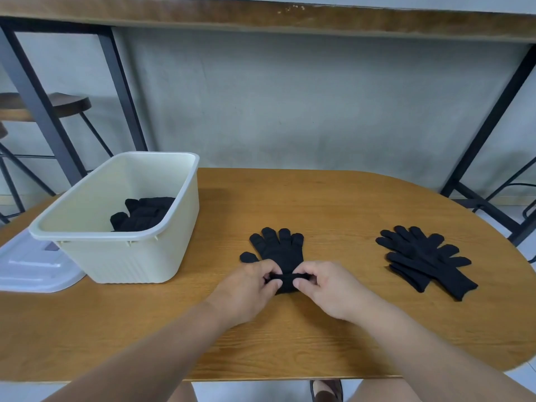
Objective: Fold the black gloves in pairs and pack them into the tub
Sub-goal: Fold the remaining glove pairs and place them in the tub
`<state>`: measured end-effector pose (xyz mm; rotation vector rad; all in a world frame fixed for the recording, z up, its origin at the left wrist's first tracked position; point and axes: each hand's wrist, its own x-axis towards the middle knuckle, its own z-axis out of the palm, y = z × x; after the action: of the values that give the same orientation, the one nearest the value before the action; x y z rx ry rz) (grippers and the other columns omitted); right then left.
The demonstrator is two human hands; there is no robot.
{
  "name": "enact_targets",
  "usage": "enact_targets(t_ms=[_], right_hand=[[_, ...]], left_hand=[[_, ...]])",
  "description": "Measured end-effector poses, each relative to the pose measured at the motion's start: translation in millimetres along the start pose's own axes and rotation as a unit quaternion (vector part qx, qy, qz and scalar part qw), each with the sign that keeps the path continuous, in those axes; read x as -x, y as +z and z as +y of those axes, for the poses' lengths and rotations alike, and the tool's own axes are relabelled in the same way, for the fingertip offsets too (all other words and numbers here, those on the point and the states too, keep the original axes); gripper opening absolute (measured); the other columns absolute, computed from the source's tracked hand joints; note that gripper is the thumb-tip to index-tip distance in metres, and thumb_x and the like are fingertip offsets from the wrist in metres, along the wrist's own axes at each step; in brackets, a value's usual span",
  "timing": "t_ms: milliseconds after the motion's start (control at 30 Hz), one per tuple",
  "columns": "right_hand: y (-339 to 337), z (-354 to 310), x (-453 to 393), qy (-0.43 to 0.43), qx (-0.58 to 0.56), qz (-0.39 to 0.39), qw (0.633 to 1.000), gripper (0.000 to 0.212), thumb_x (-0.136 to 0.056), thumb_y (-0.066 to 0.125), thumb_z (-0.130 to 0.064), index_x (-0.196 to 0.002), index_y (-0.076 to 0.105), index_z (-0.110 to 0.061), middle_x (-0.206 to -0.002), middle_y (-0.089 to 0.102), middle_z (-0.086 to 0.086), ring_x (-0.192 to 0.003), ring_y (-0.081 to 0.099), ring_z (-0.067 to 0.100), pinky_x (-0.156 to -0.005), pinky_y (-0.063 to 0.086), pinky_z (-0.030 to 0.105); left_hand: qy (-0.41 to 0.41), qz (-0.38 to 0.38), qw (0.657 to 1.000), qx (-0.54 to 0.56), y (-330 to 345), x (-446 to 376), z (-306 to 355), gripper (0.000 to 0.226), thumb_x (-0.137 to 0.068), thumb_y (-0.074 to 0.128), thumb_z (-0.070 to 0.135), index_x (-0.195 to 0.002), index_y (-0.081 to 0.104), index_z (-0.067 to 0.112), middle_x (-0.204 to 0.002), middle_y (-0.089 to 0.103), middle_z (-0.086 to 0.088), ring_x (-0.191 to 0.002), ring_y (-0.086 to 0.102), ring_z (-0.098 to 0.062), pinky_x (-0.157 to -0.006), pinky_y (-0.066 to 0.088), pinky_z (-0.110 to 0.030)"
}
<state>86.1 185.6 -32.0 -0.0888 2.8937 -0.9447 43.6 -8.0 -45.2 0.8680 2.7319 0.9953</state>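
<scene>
A stacked black glove pair (278, 249) lies flat in the middle of the wooden table (333, 204), fingers pointing away from me. My left hand (249, 288) and my right hand (327, 287) both pinch its cuff end, which is rolled up into a small fold between my thumbs and fingers. More black gloves (425, 261) lie in a loose pile to the right. The cream tub (87, 256) stands at the left with folded black gloves (143, 213) in its bottom.
A translucent lid (32, 265) lies on the table left of the tub. Beyond the table are a grey wall, black metal frame legs and a round stool (68, 104) at the back left. The table's near edge runs just under my forearms.
</scene>
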Motion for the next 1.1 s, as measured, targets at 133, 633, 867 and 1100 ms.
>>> enact_targets(t_ms=[133,633,867,1100], right_hand=[[0.6,-2.7,-5.4,0.021,-0.054,0.005,0.998,0.008,-0.096,0.058,-0.035,-0.094,0.065,-0.033,-0.070,0.058,-0.010,-0.062,0.051,0.007,-0.064,0.046,0.026],[13.7,-6.1,-28.8,0.133,-0.105,0.040,0.985,0.015,-0.094,0.062,-0.039,-0.085,0.062,-0.027,-0.068,0.058,-0.006,-0.059,0.054,0.011,-0.057,0.041,0.025],[19.2,-5.6,-34.6,0.156,-0.020,0.072,0.985,0.024,-0.088,0.067,-0.044,-0.087,0.048,-0.029,-0.075,0.061,-0.004,-0.066,0.059,0.017,-0.062,0.048,0.033],[18.8,-13.0,-27.1,-0.001,0.100,0.096,0.990,0.014,-0.096,0.057,-0.027,-0.083,0.057,-0.032,-0.086,0.052,-0.013,-0.073,0.051,0.010,-0.063,0.047,0.028]], left_hand=[[-0.030,-0.010,0.999,0.016,-2.1,-2.5,1.2,0.009,-0.098,0.050,0.034,-0.101,0.057,0.030,-0.067,0.053,0.010,-0.057,0.047,-0.006,-0.056,0.043,-0.025],[-0.108,0.025,0.991,-0.072,6.0,-22.9,-1.3,0.014,-0.100,0.045,0.033,-0.101,0.056,0.025,-0.090,0.059,0.003,-0.077,0.054,-0.013,-0.062,0.040,-0.025],[-0.083,0.063,0.993,-0.063,6.1,-21.0,-5.3,0.009,-0.093,0.058,0.029,-0.097,0.051,0.025,-0.100,0.049,0.009,-0.085,0.054,-0.013,-0.076,0.050,-0.032],[0.027,0.011,0.984,-0.173,4.3,-21.1,-5.2,0.023,-0.101,0.042,0.027,-0.110,0.063,0.022,-0.109,0.057,0.007,-0.094,0.057,-0.015,-0.081,0.049,-0.032]])
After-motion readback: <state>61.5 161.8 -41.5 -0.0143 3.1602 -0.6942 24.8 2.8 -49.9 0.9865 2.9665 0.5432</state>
